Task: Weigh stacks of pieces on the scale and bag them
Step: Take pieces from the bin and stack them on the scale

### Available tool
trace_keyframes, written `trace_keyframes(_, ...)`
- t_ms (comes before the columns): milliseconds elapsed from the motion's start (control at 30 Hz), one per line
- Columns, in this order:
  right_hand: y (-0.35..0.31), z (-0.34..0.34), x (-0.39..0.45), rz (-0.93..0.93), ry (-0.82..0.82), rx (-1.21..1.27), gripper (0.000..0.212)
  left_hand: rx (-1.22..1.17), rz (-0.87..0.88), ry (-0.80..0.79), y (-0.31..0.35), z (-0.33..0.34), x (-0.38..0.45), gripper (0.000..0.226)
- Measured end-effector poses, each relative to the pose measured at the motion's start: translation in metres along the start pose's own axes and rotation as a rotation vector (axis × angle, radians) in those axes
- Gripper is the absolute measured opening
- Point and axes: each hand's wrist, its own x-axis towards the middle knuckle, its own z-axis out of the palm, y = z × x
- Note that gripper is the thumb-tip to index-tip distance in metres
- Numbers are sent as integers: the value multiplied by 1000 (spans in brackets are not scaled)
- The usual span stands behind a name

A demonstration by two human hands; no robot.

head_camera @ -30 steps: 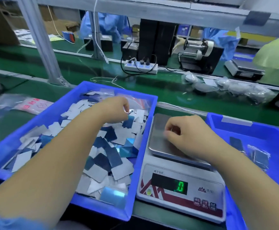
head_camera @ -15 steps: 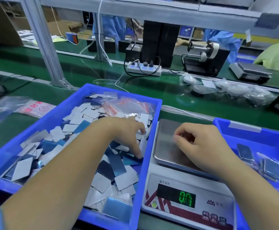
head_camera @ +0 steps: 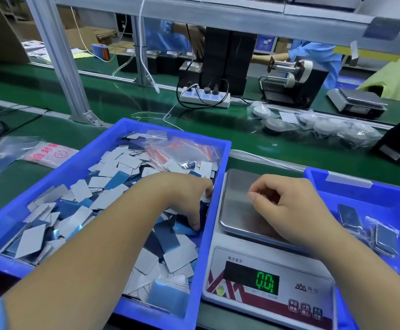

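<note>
A person's left hand (head_camera: 189,198) reaches into loose pieces (head_camera: 113,194) in the blue bin (head_camera: 51,177) at nine o'clock of the scale (head_camera: 261,234), grasp hidden, while the curled, empty right hand (head_camera: 287,206) over the pan risks skewing the reading.

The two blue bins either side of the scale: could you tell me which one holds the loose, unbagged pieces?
The left blue bin, where the left hand reaches among loose pieces. The right blue bin holds only bagged stacks.
</note>
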Motion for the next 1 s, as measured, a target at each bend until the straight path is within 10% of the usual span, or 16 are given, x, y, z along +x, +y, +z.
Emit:
trace_keyframes(500,3,-1,-1,8,20,34,13,-33,21,69,-10,-22,-14,57)
trace_keyframes(800,3,-3,-1,0,85,76,18,-172,125,382,-9,-36,-9,32)
trace_keyframes(1000,4,-3,1,23,106,71,19,-610,163,546,-15,-36,-6,22)
